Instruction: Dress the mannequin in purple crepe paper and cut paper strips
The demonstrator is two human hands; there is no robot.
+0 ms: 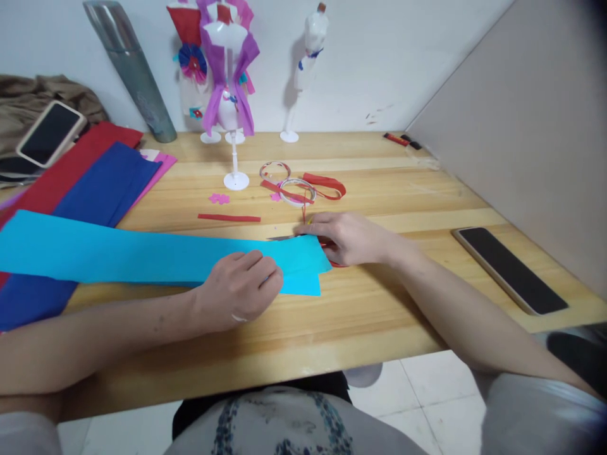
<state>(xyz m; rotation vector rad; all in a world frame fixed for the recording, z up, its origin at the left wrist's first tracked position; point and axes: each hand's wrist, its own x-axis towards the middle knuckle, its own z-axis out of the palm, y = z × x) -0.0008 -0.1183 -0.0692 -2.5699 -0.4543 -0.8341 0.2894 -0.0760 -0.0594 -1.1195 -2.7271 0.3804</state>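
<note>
A long bright blue sheet (156,256), folded over at its right end, stretches across the table from the far left. My left hand (244,284) is curled closed over its front edge, near the right end. My right hand (348,237) is closed around the red handles of a pair of scissors (283,238). The blades point left and lie just behind the sheet; the hand and sheet hide most of the handles. Behind the sheet lies a narrow red strip (229,218).
Tape rolls (298,191), a red band (327,186) and pink cutouts (219,198) lie mid-table. Dressed mini mannequins (229,114), another mannequin (315,35) and a flask (137,79) stand along the wall. Folded sheets (107,183) and a phone (52,134) lie left; another phone (512,268) lies right.
</note>
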